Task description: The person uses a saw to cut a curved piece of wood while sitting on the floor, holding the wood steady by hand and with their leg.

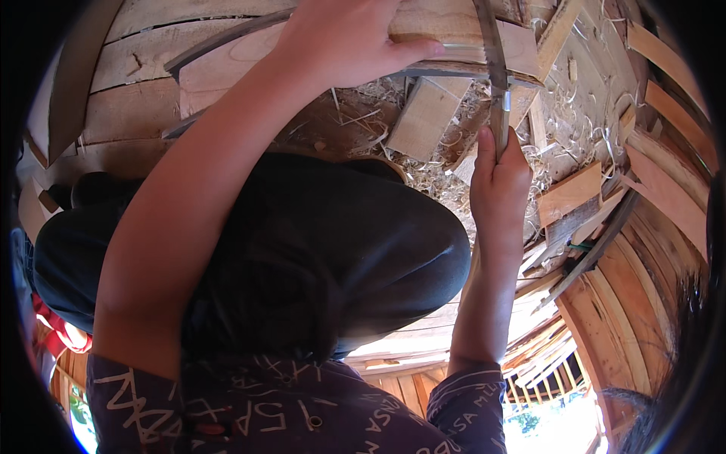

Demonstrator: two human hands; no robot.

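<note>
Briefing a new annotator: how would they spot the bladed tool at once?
Start at the dark trousers filling the middle, then go up and right to the right hand. The bladed tool runs from that hand to the top edge. Unlike the pale wood pieces nearby, it is dark and narrow, with a shiny collar.

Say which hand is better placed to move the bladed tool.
Probably the right hand: it is closed around the handle of the bladed tool. The left hand rests on the wood, apparently steadying it.
</note>
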